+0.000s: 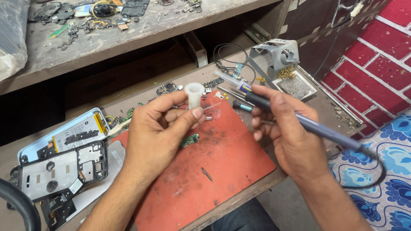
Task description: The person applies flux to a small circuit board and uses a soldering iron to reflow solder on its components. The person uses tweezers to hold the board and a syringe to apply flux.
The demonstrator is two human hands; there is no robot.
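Observation:
My left hand [160, 128] holds a small white spool [194, 94] upright between thumb and fingers, with a thin strand of wire sticking out to the right. My right hand [284, 128] grips a soldering iron [308, 124] by its dark blue handle. The iron's tip points left, toward the spool, and its cable trails off to the right. Both hands hover above a red work mat [222, 162]. A small green circuit board [189, 140] lies on the mat just under my left hand.
An opened phone [60, 167] and a blue back cover with a battery [64, 134] lie at left. A grey soldering-iron stand [278, 55] with brass wool, a tray [295, 87], a syringe tube [233, 82] and tweezers sit behind the mat. Phone parts litter the upper shelf [107, 38].

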